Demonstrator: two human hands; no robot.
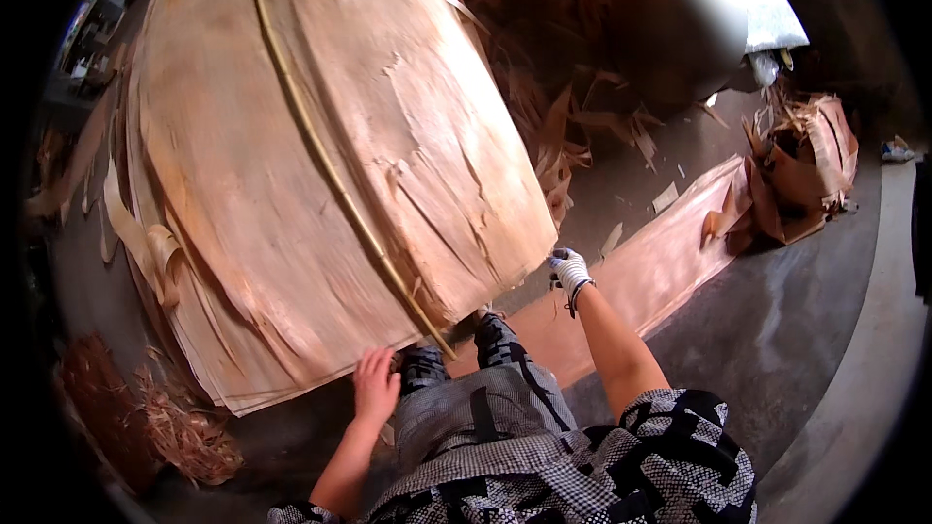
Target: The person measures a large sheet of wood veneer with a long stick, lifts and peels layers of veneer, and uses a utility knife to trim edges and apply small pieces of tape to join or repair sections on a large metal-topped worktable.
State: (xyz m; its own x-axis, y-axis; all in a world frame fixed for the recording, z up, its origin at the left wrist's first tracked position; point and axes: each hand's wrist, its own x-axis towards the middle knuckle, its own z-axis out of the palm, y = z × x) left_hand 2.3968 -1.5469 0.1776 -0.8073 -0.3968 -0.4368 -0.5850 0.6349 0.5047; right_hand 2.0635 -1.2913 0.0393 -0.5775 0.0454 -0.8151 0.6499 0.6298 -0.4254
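A tall stack of thin wood veneer sheets fills the middle and left, its top sheet wrinkled and split in places. Lengthwise across it lies a long, slender yellowish stick, its near end jutting past the front edge. My bare left hand is at the stack's front edge, left of the stick's end, fingers stretched out and together. Just below the stack's right front corner is my right hand in a white striped glove. Its fingers are curled, and whatever they may pinch is too small to make out.
A long veneer strip lies on the floor at right, leading to a rolled bundle of veneer. Shredded scraps are heaped at lower left. Curled strips hang off the stack's left side. More torn pieces lie beyond its right edge.
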